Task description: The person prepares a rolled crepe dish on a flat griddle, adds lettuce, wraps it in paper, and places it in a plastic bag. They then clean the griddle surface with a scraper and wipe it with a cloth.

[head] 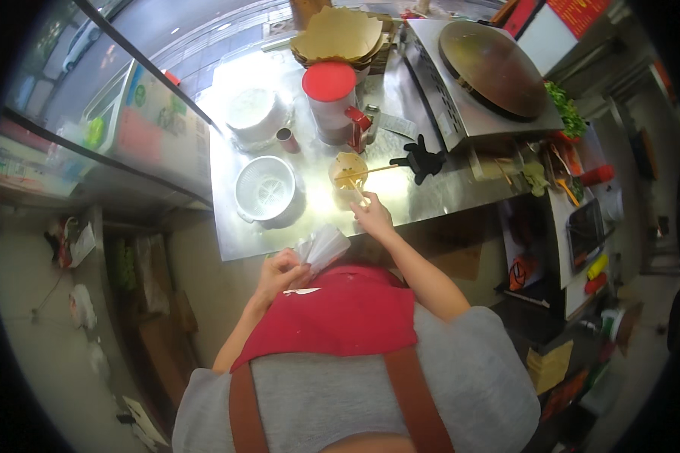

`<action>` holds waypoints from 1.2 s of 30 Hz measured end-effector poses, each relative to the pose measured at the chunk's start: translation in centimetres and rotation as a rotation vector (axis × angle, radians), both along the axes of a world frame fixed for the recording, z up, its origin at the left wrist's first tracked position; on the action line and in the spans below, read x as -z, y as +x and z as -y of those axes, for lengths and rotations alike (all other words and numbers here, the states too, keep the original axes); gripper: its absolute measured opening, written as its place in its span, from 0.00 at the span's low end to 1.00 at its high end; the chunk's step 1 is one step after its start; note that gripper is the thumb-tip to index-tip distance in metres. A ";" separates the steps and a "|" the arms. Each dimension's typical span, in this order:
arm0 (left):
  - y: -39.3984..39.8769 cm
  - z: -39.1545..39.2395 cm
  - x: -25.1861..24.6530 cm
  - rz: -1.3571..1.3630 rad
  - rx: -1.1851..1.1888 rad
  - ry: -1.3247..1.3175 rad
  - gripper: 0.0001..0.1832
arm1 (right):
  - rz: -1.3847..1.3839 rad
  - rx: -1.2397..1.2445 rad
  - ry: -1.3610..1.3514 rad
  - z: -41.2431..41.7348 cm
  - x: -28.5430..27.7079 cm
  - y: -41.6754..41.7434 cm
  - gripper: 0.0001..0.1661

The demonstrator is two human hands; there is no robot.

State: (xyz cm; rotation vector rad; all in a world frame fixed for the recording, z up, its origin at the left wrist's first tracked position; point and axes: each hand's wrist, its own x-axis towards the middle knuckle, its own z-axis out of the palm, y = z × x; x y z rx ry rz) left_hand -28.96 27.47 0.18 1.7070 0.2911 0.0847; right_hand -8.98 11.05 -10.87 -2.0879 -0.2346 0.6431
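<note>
My left hand [283,272] grips a pleated, translucent plastic bag or sheet [324,248] just in front of my red apron [340,317]. At the table's front edge, my right hand [373,216] holds the near end of a thin wooden stick [358,191], apparently a chopstick. Its far end reaches into a small paper-like bowl [348,161] with yellowish contents and green bits. Across that bowl's top lies a second stick [368,172]. Left of it stands a white plastic strainer basket [265,188].
Behind the bowl are a red-lidded container [328,85], a small metal cup [288,140] and stacked brown paper bowls [340,34]. A round griddle [493,71] stands at the right back. Beside it lies a black hand-shaped object [420,160]. A window frame [147,62] borders the left.
</note>
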 end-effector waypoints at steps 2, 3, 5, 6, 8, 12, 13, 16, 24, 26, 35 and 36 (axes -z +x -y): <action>1.0 0.7 0.0 -0.103 -0.112 -0.027 0.02 | 0.064 -0.026 -0.004 -0.5 1.3 1.0 0.21; 1.6 1.0 -0.2 -0.150 -0.170 -0.045 0.02 | 0.037 -0.030 0.025 -0.3 0.9 1.3 0.20; 2.3 0.8 0.3 -0.166 -0.214 0.048 0.06 | -0.020 -0.030 0.084 0.3 0.1 1.7 0.19; 2.9 1.0 0.3 -0.164 -0.234 0.090 0.07 | -0.046 0.007 0.095 0.8 -0.3 1.8 0.18; 4.3 0.4 0.6 -0.123 -0.241 0.206 0.09 | -0.024 0.026 0.128 1.4 -0.1 2.3 0.14; 7.3 -2.2 1.8 -0.244 -0.273 0.146 0.09 | 0.018 0.166 0.158 3.0 -0.1 2.9 0.11; 8.0 -2.8 2.3 -0.240 -0.325 0.106 0.10 | 0.057 0.197 0.152 3.5 0.1 3.2 0.11; 9.5 -5.6 4.8 -0.170 -0.412 0.018 0.10 | 0.070 0.253 0.144 4.2 0.2 4.6 0.12; 12.9 -9.9 3.5 -0.176 -0.500 0.031 0.12 | 0.049 0.257 0.134 5.2 -1.4 7.4 0.17; 13.0 -10.1 3.0 -0.201 -0.422 -0.002 0.13 | 0.142 0.335 0.082 6.9 -0.2 9.3 0.16; 12.6 -8.5 1.4 -0.289 -0.284 0.014 0.11 | 0.561 -0.067 -0.231 6.1 3.0 24.0 0.17; 12.6 -8.5 1.5 -0.294 -0.333 0.029 0.11 | 0.571 -0.096 -0.281 5.0 3.0 25.2 0.18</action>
